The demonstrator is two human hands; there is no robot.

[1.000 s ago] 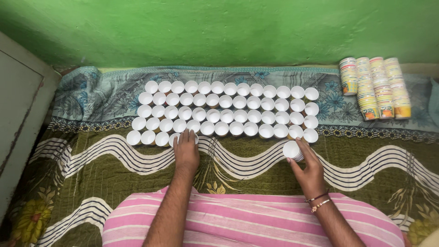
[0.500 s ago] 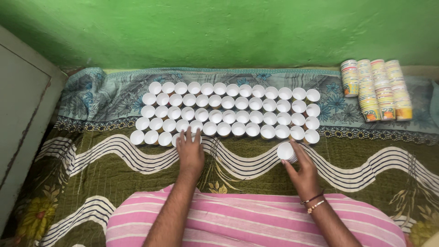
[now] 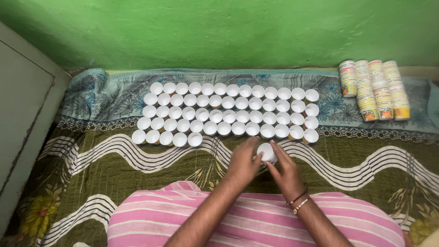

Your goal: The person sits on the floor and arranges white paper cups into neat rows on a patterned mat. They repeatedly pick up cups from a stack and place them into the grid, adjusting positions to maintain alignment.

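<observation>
Bedding first: an olive quilt (image 3: 114,174) with wavy stripes, a blue floral cloth (image 3: 100,98) along the green wall (image 3: 219,32). On them stands a block of upright white paper cups (image 3: 228,110) in close rows; the nearest row is partial — five cups at its left end, the last of them (image 3: 195,139) open to the right. Four long nested stacks (image 3: 375,89) lie on their sides at far right, well apart from the hands.

Both hands meet just below the block, right of centre. The right hand (image 3: 287,174) grips a short nested stack of cups (image 3: 266,153), mouth tilted up and away from the person, long axis running back into the palm. The left hand (image 3: 243,162) touches that stack's left side, fingers curled at the top cup's rim — pinching or merely touching, I cannot tell. The open end of the near row lies up and left of the stack, on the left hand's side.
</observation>
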